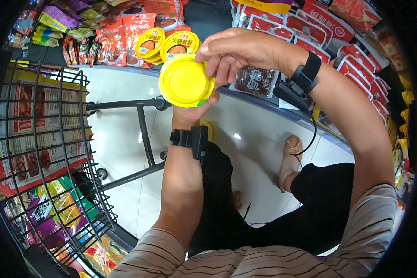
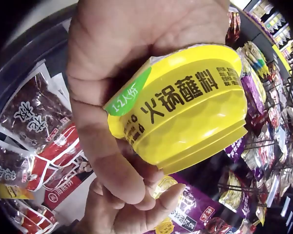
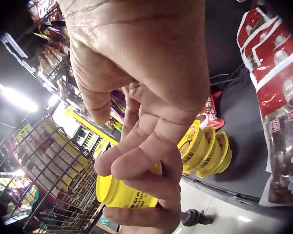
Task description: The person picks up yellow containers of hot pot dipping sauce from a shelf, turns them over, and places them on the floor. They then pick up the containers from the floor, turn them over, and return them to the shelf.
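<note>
A yellow tub (image 1: 186,79) is held up with its base facing the head camera; dark print and a green label show on its side (image 2: 185,102) in the left wrist view. My left hand (image 1: 190,111) grips it from beneath, thumb and fingers round its rim. My right hand (image 1: 238,53) is at the tub's right edge, fingers loosely bent; in the right wrist view the right hand (image 3: 141,97) hangs over the tub (image 3: 124,192) without gripping it. More yellow tubs (image 1: 180,42) are stacked on the shelf just behind.
At the left stands a wire cart (image 1: 41,134) with packaged goods inside. Red pouches (image 1: 134,34) lie on the shelf behind, and red-and-white packs (image 1: 306,30) with a dark pack (image 1: 255,82) are at the right. The shelf's edge (image 1: 282,109) runs above the tiled floor.
</note>
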A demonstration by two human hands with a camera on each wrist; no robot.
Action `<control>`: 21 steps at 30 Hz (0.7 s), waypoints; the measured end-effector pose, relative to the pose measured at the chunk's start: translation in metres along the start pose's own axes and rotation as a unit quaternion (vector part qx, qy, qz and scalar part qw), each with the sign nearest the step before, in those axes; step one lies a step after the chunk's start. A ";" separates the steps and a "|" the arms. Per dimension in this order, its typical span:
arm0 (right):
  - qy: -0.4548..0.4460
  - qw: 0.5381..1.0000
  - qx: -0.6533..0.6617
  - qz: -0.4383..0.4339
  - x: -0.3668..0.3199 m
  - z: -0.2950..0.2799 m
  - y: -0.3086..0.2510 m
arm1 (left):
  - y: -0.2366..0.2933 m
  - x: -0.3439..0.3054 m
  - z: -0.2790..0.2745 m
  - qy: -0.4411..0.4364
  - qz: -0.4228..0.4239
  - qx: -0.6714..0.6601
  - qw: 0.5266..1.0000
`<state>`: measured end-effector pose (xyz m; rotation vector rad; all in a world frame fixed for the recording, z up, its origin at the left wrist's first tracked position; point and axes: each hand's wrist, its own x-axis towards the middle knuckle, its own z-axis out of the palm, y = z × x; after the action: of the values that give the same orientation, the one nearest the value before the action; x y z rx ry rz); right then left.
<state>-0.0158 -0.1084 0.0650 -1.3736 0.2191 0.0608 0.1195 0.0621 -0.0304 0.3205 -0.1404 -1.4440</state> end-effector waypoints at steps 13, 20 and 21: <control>0.007 1.000 0.004 0.009 0.000 -0.006 0.007 | 0.000 0.007 -0.026 -0.012 -0.015 0.053 0.998; -0.002 1.000 0.009 0.004 0.000 -0.007 0.007 | 0.001 0.007 -0.029 -0.016 -0.018 0.044 0.999; -0.002 1.000 0.007 0.006 0.000 -0.007 0.006 | 0.001 0.006 -0.027 -0.009 -0.017 0.046 0.999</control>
<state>-0.0173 -0.1140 0.0578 -1.3573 0.2236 0.0727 0.1290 0.0598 -0.0561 0.3863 -0.2164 -1.4760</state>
